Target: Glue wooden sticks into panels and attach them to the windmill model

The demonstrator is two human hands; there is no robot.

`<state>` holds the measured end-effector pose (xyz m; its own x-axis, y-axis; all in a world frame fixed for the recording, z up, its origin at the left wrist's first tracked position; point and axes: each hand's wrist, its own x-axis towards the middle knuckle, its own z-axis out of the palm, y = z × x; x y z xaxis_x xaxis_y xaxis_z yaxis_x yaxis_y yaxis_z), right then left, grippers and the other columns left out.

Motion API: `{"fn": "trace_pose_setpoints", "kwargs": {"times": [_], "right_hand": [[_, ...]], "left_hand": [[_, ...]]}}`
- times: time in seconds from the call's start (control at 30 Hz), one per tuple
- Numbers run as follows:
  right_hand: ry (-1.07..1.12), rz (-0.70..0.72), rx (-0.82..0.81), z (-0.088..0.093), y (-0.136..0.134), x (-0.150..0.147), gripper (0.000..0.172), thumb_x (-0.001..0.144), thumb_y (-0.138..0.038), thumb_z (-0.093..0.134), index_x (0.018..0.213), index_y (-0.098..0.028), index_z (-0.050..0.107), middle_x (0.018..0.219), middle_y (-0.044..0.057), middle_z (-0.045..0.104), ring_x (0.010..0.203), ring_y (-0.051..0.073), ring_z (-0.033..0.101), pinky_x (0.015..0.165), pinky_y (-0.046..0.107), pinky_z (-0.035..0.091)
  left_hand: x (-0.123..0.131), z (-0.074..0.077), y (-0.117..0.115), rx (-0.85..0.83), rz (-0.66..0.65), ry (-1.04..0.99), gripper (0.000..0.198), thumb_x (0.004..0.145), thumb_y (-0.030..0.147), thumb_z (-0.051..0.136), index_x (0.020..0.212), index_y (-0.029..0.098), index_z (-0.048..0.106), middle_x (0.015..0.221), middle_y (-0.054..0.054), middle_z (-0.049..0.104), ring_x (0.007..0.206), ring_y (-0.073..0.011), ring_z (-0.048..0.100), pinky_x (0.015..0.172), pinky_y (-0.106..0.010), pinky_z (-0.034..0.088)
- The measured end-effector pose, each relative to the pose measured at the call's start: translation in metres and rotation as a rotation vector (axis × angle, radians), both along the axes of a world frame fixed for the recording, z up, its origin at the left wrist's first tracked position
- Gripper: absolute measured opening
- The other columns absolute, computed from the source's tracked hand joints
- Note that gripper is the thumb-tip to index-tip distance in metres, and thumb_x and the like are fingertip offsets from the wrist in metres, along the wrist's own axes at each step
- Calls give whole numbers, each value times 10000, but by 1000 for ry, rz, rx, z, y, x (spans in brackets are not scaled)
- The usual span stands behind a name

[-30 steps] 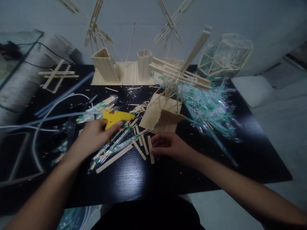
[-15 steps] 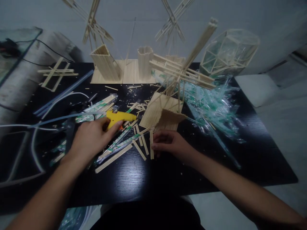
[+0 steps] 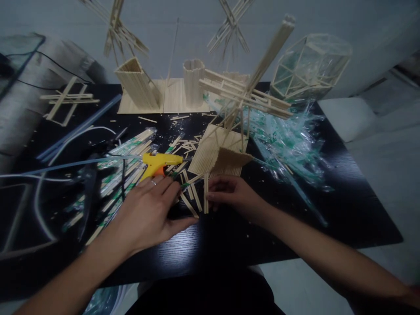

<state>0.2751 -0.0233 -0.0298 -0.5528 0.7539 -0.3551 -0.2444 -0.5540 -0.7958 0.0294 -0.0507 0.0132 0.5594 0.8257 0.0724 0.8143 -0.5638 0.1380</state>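
Observation:
My left hand (image 3: 151,210) lies flat and open on the black table (image 3: 295,218), fingers spread over loose wooden sticks (image 3: 190,199) just below the yellow glue gun (image 3: 159,162), which rests on the table untouched. My right hand (image 3: 231,197) is curled beside it, its fingertips pinched on a short upright wooden stick (image 3: 205,194). A stick windmill model (image 3: 226,148) with a square slatted base stands just behind both hands.
Wrapped chopstick packs (image 3: 121,168) and cables lie to the left. Crumpled clear wrappers (image 3: 288,144) pile at the right. At the back stand stick-built cups on a wooden board (image 3: 164,98), a faceted dome frame (image 3: 308,65) and a crossed-stick frame (image 3: 65,98).
My left hand let go of the glue gun and slid down and right, spreading flat over the sticks. My right hand stayed at the short stick, which now points straight away from me.

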Motion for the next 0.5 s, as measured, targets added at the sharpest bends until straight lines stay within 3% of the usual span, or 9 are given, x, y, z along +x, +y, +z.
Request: {"fn": "trace_pose_setpoints", "kwargs": {"times": [0.17,0.37,0.5], "right_hand": [[-18,-11,-12,1,-1,-1,323,696,-290,947,905,-161,737,794,3,752,683,123,702,615,227,574],[-41,-19,14,2,-2,-1,331,704,-321,943,899,-159,730,803,6,748,692,120,701,631,233,584],[-41,-27,12,2,-2,-1,370,668,-336,962,903,-156,739,813,15,756,690,124,703,625,232,590]], "left_hand": [[4,-6,0,-49,19,38,702,732,809,694,968,151,627,957,-146,653,887,-364,650,770,-495,542],[9,-11,-5,-17,22,46,495,859,601,683,987,126,626,989,-156,637,911,-355,636,796,-494,544],[8,-12,-5,-34,-23,3,465,891,560,673,1085,138,643,1034,-148,639,941,-344,627,831,-495,540]]}}
